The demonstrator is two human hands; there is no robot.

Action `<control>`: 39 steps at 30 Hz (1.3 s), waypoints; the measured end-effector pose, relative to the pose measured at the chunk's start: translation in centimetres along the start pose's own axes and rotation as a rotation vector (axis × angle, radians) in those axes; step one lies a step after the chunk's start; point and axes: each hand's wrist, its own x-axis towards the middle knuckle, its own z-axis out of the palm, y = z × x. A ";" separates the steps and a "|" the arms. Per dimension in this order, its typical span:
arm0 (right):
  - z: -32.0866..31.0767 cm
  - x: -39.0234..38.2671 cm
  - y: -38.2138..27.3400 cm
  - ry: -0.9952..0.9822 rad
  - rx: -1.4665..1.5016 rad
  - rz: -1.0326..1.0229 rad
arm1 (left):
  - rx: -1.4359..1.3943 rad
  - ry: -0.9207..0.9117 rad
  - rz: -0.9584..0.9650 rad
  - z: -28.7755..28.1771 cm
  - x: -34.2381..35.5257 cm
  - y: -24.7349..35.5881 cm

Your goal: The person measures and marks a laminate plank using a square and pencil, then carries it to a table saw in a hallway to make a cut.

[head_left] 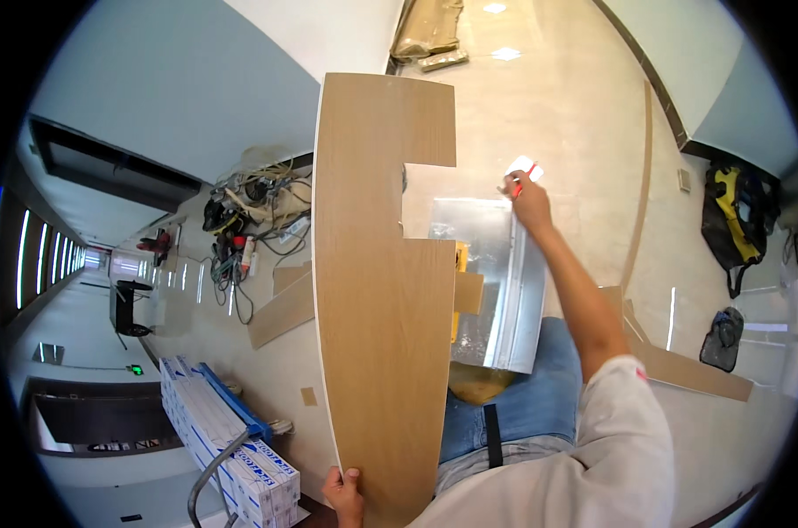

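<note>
A long light-brown wood-grain board (364,290) stretches from the far middle to the lower edge, with a rectangular notch cut into its right side. My left hand (344,497) grips the board's near left edge, thumb on top. Beyond the notch and to its right, my right hand (529,198) is closed on a small red and white object (524,167), whose kind I cannot make out. That hand is apart from the board, over the far end of a silvery metal sheet or box (522,299). Partly hidden under the board is a yellow tool (460,258).
Tangled cables and tools (258,211) lie on the floor at left. Long white-and-blue cartons (240,458) are stacked lower left. Board offcuts (284,312) and a long strip (698,374) lie about. A black-and-yellow bag (733,220) stands by the right wall.
</note>
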 end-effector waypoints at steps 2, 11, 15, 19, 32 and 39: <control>-2.3 -4.3 -5.1 -0.065 0.452 -0.091 | -0.005 -0.031 0.035 0.9 -0.1 0.2; -10.6 -17.9 -19.1 -0.029 0.290 -0.178 | -0.071 -0.081 0.102 2.1 -4.8 -1.8; -12.7 -21.8 -17.8 0.026 0.328 -0.153 | -0.066 -0.058 0.174 1.6 -7.5 -4.0; -15.0 -24.5 -16.3 0.190 0.404 -0.235 | -0.030 -0.076 0.247 0.8 -9.2 -5.2; -18.0 -28.2 5.2 0.288 -0.359 0.011 | -0.244 -0.153 0.157 2.1 -10.2 -8.1; -14.6 -42.0 7.1 -0.109 -0.657 -0.126 | -0.099 -0.237 -0.148 -0.1 -9.0 -4.9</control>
